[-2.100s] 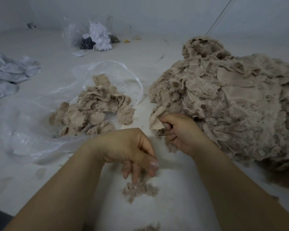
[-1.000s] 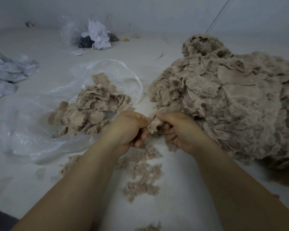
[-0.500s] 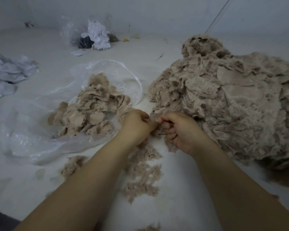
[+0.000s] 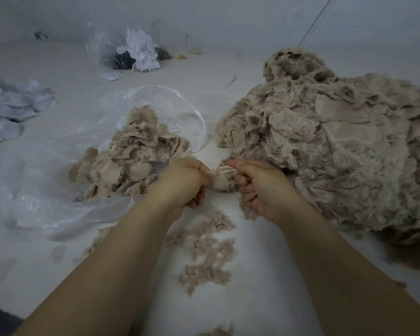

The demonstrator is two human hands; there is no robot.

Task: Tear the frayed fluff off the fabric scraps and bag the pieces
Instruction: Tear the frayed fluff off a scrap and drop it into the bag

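Observation:
A small beige fabric scrap [image 4: 224, 178] with a fluffy fringe is held between both hands at the centre. My right hand [image 4: 264, 187] grips its right side with curled fingers. My left hand [image 4: 186, 183] pinches the fringe at its left edge. A big heap of beige frayed scraps [image 4: 337, 151] lies to the right, touching my right hand. To the left, a clear plastic bag [image 4: 58, 190] lies open on the white surface with a pile of beige pieces [image 4: 134, 161] at its mouth. Torn fluff [image 4: 204, 253] is strewn below the hands.
A pile of grey-white fabric [image 4: 10, 110] lies at the far left. A second clear bag with white and dark scraps [image 4: 136, 52] sits at the back by the wall. A thin cord [image 4: 315, 20] runs up the wall at the back right.
My left hand came up from the fluff on the surface and took hold of the scrap's fringe beside my right hand. The scrap now shows more between the hands.

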